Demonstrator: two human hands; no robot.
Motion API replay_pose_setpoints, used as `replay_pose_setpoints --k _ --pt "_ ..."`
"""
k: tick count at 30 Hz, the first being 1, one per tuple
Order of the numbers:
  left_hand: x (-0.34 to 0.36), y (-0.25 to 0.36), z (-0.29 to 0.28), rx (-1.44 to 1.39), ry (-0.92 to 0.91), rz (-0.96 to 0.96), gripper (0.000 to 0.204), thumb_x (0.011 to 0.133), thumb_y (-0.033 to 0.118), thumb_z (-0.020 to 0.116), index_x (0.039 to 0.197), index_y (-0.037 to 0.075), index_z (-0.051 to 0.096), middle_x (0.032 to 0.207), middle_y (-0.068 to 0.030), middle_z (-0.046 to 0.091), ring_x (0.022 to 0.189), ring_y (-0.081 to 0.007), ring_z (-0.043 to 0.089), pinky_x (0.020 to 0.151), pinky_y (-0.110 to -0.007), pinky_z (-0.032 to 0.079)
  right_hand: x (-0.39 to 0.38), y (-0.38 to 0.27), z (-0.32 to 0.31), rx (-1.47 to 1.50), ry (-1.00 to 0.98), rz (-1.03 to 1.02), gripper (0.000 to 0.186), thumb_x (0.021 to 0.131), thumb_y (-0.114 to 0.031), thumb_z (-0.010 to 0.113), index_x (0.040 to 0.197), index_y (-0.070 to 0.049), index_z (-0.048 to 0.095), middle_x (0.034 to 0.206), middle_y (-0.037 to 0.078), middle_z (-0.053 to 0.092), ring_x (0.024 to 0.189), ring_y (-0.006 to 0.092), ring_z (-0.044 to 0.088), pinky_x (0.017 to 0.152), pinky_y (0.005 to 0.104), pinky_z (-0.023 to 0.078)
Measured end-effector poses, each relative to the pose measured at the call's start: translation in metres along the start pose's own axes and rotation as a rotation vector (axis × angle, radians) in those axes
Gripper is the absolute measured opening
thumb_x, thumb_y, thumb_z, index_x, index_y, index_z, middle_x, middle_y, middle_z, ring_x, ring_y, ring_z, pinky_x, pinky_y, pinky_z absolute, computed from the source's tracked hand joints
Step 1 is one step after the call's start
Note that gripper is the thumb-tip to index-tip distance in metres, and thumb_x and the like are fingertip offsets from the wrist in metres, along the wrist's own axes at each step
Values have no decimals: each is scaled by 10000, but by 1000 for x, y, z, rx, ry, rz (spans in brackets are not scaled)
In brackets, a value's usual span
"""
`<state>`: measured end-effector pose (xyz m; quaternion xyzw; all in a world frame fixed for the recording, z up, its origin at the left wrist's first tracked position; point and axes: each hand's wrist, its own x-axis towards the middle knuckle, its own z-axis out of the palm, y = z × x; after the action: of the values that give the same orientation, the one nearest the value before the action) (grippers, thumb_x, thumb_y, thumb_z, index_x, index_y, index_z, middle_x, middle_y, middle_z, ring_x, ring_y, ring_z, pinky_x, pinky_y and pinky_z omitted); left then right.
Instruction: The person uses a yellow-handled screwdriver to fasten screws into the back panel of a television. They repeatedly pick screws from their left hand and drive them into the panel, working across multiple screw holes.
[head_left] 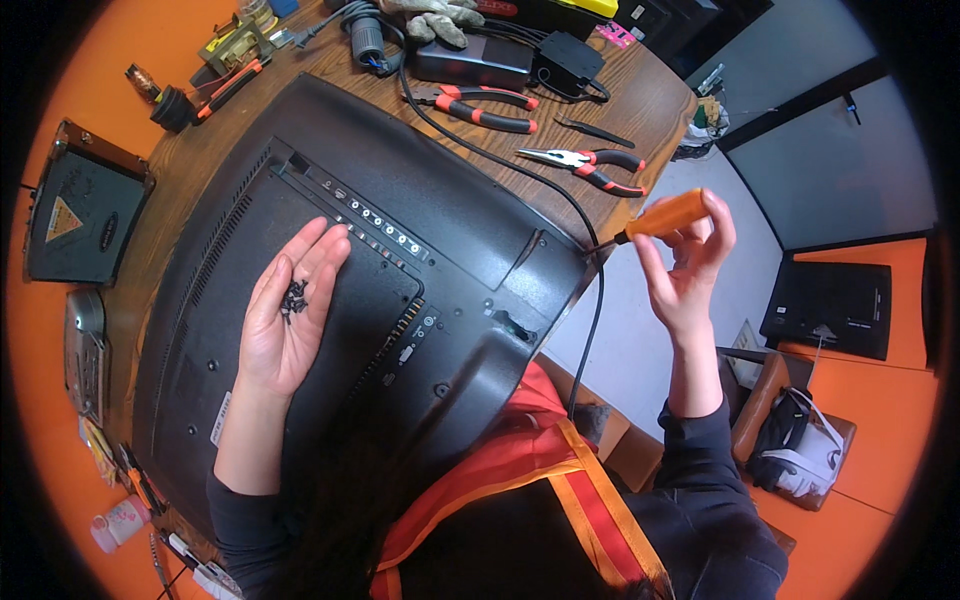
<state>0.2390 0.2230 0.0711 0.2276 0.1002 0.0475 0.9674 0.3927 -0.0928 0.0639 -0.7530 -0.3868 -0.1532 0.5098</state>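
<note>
A large black flat-screen television point(440, 190) lies on its face, its back panel with rows of sockets and vents turned up. Over that panel my left hand point(275, 345) is held palm up, the fingers slightly curled, with a small heap of black screws point(293, 298) in the palm. My right hand point(692, 270) is raised past the television's right edge, gripping a screwdriver point(668, 214) by its orange handle. The screwdriver's shaft points left toward the television's corner; whether its tip touches anything I cannot tell.
Beyond the television on the wooden table point(640, 110) lie needle-nose pliers point(590, 165), red-handled cutters point(485, 105), tweezers point(595, 132) and a black adapter point(570, 65). A black cable point(500, 165) runs across the television's far edge and hangs down by my right arm.
</note>
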Motion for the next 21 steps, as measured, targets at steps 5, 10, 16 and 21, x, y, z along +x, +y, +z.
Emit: replay_pose_setpoints --k 5,10,16,21 --pt "0 0 1 8 12 6 401 919 126 323 1251 -89 257 1243 -247 370 1139 -294 424 942 -312 408 2 -2 -2 77 -46 124 692 739 61 588 1269 -142 192 1156 155 388 993 250 522 746 338 508" --pt "0 -1 2 -11 -5 7 402 919 124 321 1250 -92 253 1238 -251 374 1136 -299 426 938 -314 413 4 -7 -1 -63 -30 92 689 767 66 540 1287 -163 150 1163 170 417 1020 269 514 772 352 495" --pt "0 -1 2 18 11 11 402 917 124 328 1251 -89 256 1235 -248 381 1136 -295 428 934 -311 416 8 -10 -2 -18 -141 156 731 764 24 585 1299 -165 124 1070 178 483 972 247 546 708 317 514" --pt "0 0 2 30 6 9 401 917 124 328 1252 -86 259 1237 -243 382 1135 -289 430 934 -309 415 7 -9 0 -111 -111 101 741 755 5 605 1300 -153 128 1092 166 457 937 229 562 718 321 516"
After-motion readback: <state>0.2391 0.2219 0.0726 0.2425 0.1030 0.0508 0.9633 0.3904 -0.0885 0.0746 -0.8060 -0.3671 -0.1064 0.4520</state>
